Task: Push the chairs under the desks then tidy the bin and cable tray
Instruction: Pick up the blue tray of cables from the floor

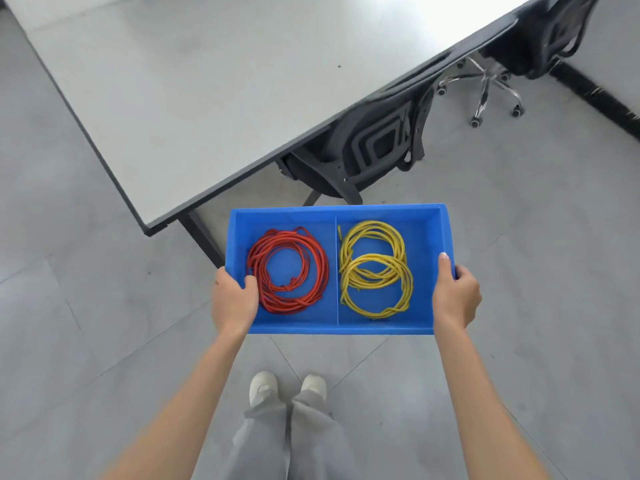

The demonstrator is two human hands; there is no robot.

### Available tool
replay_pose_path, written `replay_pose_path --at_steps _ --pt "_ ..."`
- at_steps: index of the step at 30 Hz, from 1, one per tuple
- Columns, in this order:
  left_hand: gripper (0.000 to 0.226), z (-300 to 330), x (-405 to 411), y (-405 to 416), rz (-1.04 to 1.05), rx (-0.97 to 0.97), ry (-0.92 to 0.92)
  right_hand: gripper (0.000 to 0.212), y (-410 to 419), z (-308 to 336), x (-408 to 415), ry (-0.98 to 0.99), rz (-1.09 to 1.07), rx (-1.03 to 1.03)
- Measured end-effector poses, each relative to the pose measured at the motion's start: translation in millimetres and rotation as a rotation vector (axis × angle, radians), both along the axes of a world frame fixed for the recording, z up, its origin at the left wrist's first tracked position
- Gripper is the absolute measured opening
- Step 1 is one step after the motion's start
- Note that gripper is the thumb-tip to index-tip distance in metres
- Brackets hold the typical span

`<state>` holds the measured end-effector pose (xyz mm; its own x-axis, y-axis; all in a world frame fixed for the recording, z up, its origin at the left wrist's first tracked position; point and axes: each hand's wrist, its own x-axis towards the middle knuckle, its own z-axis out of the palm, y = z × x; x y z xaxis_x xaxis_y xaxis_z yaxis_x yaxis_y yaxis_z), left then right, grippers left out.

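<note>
I carry a blue cable tray (332, 212) in front of me, above the floor. My left hand (233, 299) grips its left wall, thumb inside beside a red cable coil (287, 270) in the left compartment. My right hand (455, 294) grips the right wall, thumb over the rim. Two yellow cable coils (375, 268) lie in the right compartment. A black chair (367, 150) sits pushed under the grey desk (194, 88). A second black chair (540, 36) stands at the desk's far end.
The desk's black leg (202, 237) stands just left of the tray. A chrome wheeled chair base (485, 88) shows at upper right, with a black floor strip (595, 95) beyond it. My feet (287, 388) are on grey floor tiles below the tray.
</note>
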<state>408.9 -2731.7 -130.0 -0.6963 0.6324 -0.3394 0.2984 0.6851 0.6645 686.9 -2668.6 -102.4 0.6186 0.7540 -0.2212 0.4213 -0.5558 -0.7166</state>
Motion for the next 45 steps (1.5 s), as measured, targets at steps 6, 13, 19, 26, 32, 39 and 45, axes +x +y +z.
replay_pose_path --at_steps 6,13,19,26,32,39,45 --pt "0.014 57 -34 18 0.158 0.092 -0.003 0.043 53 55 -44 0.051 0.150 0.082" --pt "0.025 85 -115 78 0.316 0.136 0.024 0.042 145 79 -136 0.145 0.326 0.153" --pt "0.030 100 -181 157 0.371 0.163 0.012 0.048 245 96 -213 0.153 0.400 0.169" --pt "0.027 103 -231 229 0.463 0.143 0.035 0.047 344 97 -280 0.118 0.516 0.112" --pt "0.025 89 -275 294 0.578 0.116 0.060 0.046 442 79 -344 0.110 0.647 0.033" --pt "0.022 78 -325 355 0.678 0.086 0.115 0.047 533 69 -418 0.092 0.787 -0.013" --pt "0.021 66 -379 398 0.676 0.048 0.120 0.047 579 56 -469 0.096 0.820 -0.056"
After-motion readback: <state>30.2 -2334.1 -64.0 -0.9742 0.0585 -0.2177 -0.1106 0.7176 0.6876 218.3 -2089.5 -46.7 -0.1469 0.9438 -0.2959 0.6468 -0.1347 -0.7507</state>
